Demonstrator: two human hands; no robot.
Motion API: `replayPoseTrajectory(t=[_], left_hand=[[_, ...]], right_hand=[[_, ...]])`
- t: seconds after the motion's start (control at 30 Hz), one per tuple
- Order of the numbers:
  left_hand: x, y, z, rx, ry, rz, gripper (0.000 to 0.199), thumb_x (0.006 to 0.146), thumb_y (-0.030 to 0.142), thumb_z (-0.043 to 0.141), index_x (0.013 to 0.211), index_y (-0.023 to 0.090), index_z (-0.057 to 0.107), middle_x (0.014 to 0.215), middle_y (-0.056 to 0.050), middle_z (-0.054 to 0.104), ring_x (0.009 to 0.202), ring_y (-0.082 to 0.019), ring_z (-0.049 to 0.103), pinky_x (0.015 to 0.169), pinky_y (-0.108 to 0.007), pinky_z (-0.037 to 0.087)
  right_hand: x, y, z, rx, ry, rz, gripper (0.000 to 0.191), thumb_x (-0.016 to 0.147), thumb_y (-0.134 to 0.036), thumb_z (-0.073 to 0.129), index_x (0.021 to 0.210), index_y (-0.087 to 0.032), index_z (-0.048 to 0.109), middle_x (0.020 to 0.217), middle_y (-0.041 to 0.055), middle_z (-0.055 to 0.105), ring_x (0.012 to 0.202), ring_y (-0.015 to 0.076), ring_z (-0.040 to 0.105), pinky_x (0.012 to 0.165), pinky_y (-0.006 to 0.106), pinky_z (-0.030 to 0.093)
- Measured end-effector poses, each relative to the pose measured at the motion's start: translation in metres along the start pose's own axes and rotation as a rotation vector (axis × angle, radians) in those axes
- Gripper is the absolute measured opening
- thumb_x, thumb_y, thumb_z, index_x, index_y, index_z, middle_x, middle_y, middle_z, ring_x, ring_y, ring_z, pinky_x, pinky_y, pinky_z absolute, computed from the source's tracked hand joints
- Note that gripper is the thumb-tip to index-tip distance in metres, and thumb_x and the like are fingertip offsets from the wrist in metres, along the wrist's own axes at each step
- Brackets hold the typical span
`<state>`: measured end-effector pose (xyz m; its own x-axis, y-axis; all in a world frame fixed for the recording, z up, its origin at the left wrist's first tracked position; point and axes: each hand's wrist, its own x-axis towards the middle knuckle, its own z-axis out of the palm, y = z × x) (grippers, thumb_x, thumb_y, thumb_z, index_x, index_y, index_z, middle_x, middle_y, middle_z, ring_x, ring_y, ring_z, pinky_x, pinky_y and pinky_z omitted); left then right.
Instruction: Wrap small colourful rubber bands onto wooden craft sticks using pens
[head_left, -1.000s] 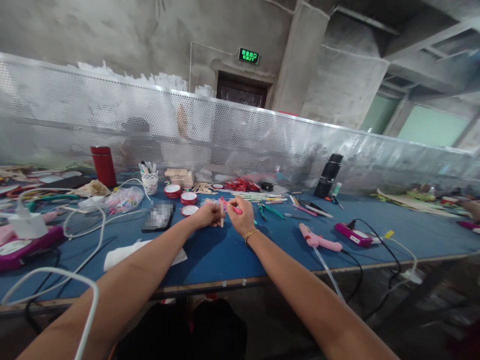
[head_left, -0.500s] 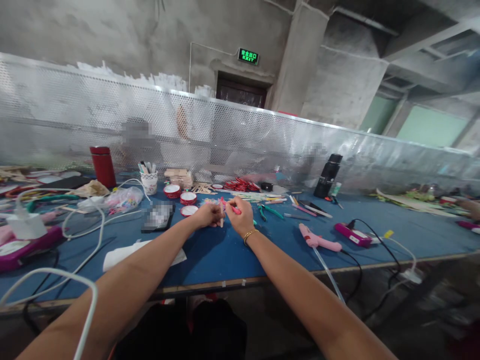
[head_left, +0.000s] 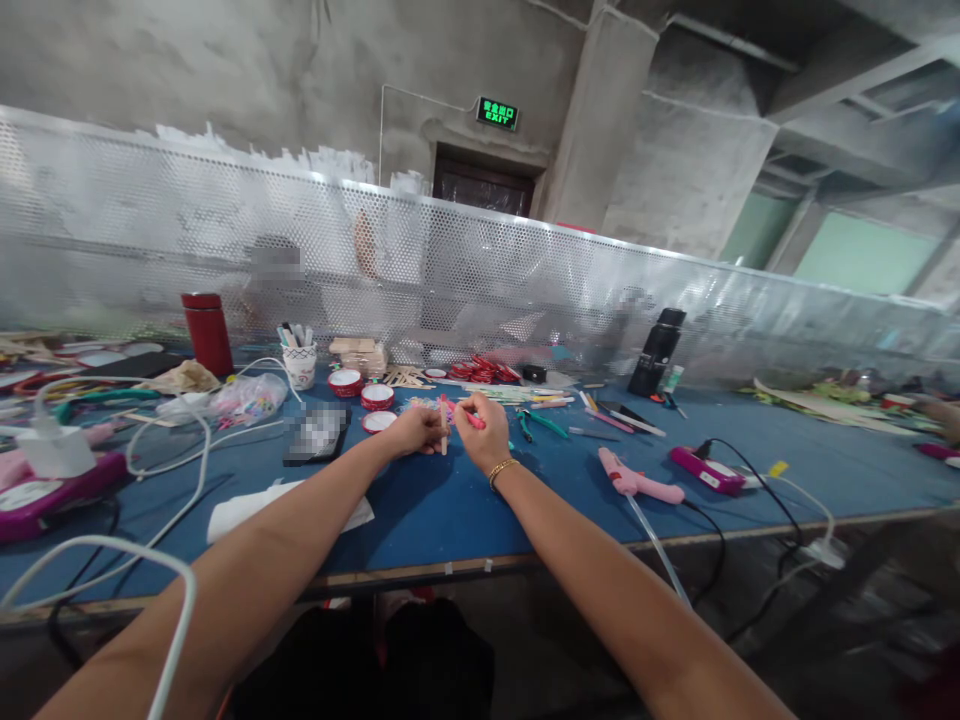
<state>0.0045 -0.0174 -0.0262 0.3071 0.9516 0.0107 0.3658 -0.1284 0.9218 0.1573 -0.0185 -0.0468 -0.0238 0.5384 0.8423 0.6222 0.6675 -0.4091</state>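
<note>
My left hand (head_left: 417, 431) is closed on a slim wooden craft stick (head_left: 444, 436), held upright above the blue table. Close on its right, my right hand (head_left: 486, 432) grips a pink marker (head_left: 474, 421), its tip end pointing at the upper part of the stick. Whether the tip touches the wood is too small to tell. Small colourful bits (head_left: 420, 403) lie just behind the hands. Red-rimmed round pieces with white tops (head_left: 377, 396) sit to the left of them. Green-handled pliers (head_left: 549, 425) lie to the right of my right hand.
A pink glue gun (head_left: 637, 483) lies at the right with its cable over the table edge. A phone (head_left: 315, 436) and a white roll (head_left: 244, 512) lie near my left forearm. A red flask (head_left: 206, 334), a pen cup (head_left: 300, 364) and a black bottle (head_left: 655, 355) stand farther back.
My right hand and the marker shift very slightly at the stick; the left hand and stick stay nearly in place.
</note>
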Motion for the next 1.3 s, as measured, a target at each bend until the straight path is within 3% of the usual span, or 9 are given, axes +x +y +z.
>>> replayPoseTrajectory(t=[1.3], left_hand=[[0.0049, -0.0054, -0.0007, -0.009, -0.009, 0.005, 0.031, 0.066, 0.031, 0.076, 0.064, 0.015, 0.05, 0.052, 0.003, 0.061, 0.047, -0.008, 0.055, 0.048, -0.018, 0.043]], right_hand=[[-0.0001, 0.0015, 0.0012, -0.026, 0.022, -0.012, 0.009, 0.08, -0.024, 0.054, 0.071, -0.021, 0.056, 0.066, -0.0012, 0.062, 0.065, 0.0152, 0.056, 0.067, 0.026, 0.037]])
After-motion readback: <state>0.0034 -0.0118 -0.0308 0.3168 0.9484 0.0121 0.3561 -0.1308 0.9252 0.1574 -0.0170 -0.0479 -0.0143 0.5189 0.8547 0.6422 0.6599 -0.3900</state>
